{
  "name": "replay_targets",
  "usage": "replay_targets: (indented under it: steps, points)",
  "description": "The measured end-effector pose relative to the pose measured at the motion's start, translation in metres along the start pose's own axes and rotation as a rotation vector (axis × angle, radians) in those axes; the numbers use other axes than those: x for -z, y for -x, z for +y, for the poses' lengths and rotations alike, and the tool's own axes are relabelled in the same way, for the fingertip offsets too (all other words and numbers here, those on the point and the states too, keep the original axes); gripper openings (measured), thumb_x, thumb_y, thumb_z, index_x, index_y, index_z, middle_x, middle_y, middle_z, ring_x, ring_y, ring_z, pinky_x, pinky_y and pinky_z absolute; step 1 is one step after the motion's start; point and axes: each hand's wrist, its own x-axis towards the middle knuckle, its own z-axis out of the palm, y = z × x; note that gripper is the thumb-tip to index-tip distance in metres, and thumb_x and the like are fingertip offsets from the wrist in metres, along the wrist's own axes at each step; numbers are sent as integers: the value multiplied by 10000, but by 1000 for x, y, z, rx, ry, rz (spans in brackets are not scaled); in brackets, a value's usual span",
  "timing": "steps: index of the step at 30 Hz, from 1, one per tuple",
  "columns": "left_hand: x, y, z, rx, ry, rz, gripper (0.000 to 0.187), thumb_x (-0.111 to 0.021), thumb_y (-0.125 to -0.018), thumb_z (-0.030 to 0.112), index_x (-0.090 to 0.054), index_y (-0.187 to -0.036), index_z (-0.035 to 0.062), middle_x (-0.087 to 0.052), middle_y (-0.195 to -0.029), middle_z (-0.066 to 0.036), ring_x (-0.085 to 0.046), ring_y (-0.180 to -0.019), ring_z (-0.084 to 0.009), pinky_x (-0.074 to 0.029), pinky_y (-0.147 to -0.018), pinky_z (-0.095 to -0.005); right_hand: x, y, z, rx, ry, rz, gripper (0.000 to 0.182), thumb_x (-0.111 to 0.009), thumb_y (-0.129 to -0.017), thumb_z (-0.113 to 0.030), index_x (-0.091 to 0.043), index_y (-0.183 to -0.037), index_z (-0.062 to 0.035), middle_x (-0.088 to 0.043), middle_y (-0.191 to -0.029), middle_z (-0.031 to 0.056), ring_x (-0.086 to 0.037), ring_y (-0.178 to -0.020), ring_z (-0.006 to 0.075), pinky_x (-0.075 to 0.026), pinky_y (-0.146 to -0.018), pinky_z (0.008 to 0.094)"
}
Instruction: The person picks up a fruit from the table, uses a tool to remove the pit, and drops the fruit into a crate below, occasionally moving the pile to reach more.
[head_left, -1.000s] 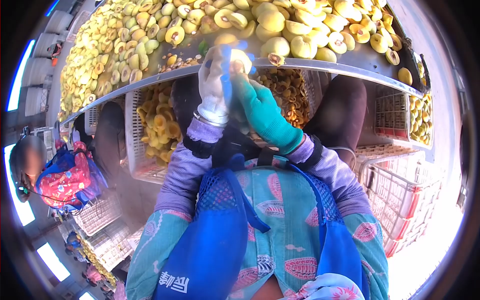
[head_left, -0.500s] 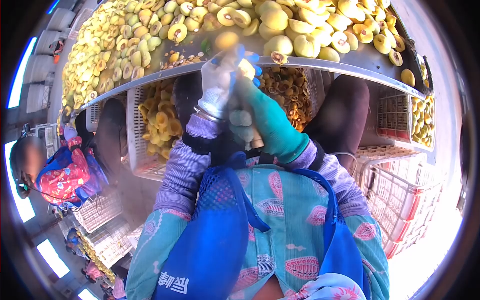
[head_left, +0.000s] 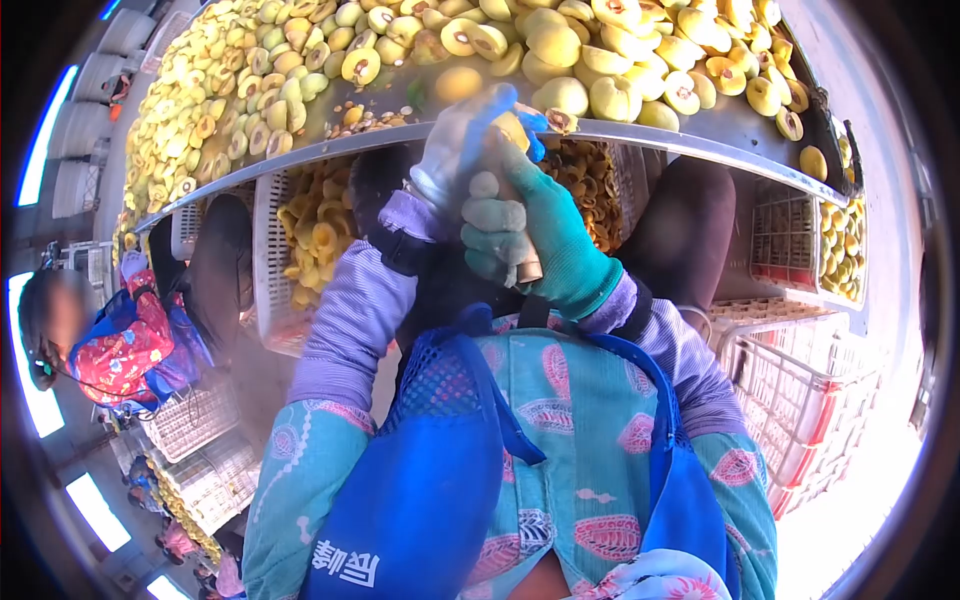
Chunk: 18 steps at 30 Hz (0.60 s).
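Observation:
My left hand (head_left: 450, 155), in a white glove with blue fingertips, is closed round a yellow apricot (head_left: 512, 130) just over the table's near edge. Motion blurs part of this glove. Close against it, my right hand (head_left: 550, 225) in a green glove with greyish fingers is wrapped round a tool with a wooden handle (head_left: 530, 268). Only the handle's butt shows below the fist; the working end is hidden by the hands and the fruit. A whole apricot (head_left: 458, 85) lies on the metal table (head_left: 400, 88) just beyond my left hand.
Halved apricots (head_left: 270, 90) heap the table's left and back; larger ones (head_left: 610, 75) pile at right. Below the edge, crates hold yellow halves (head_left: 320, 235) and darker pieces (head_left: 585, 190). White crates (head_left: 800, 390) stand at right. Another person (head_left: 120, 340) sits at left.
My left wrist and forearm have swung left and tilted, the glove turning about the apricot. My right hand has shifted slightly, and its fingers and the handle butt show more plainly.

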Motion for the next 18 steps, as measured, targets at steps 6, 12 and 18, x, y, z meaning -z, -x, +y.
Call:
replay_targets:
  steps: [6, 12, 18]
  points:
    - [5, 7, -11, 58, 103, 84, 493, -571, -958, 429, -656, -983, -56, -677, -839, -136, -653, -732, -186, -536, -698, -305, -1, 3, -4, -152, 156, 152, 438, -402, -1008, -541, -519, -862, -145, -396, -553, -69, -339, -368, 87, -293, -363, 246]
    - [18, 24, -11, -117, -5, 308, 372, -482, -1012, 322, -619, -1045, -23, -703, -962, -112, -682, -805, -206, -560, -746, -338, 13, -14, 5, -184, -138, -394, 486, -304, -1042, -508, -560, -948, -106, -401, -561, -76, -347, -427, 83, -312, -421, 266]
    - [142, 93, -10, 79, -521, 600, 396, -647, -914, 354, -705, -1025, -22, -725, -873, -92, -675, -795, -175, -518, -715, -270, 61, 5, -22, -147, -185, 54, 396, -404, -1024, -495, -531, -876, -150, -446, -595, -65, -401, -444, 87, -335, -410, 248]
